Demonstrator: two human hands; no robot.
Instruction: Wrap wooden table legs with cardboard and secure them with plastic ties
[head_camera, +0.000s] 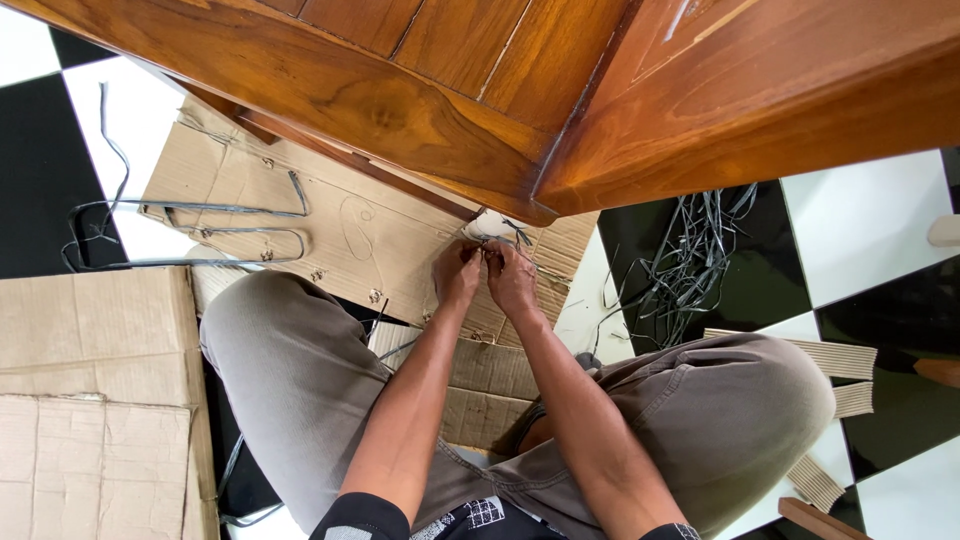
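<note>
I saw both hands brought together low at the corner of the wooden cabinet (440, 110), over the cardboard (330, 225) spread on the checkered floor, I judged to shield the wood. The left hand (457, 272) and right hand (511, 278) were each pinched shut on a thin grey strap (518, 236) (hard to make out), held taut between the fingertips, right under the white-padded foot (490, 224). Loose straps (680, 260) lay well apart to the right.

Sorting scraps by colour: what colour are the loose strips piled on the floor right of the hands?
Dark grey strips, clearest in the head view.
</note>
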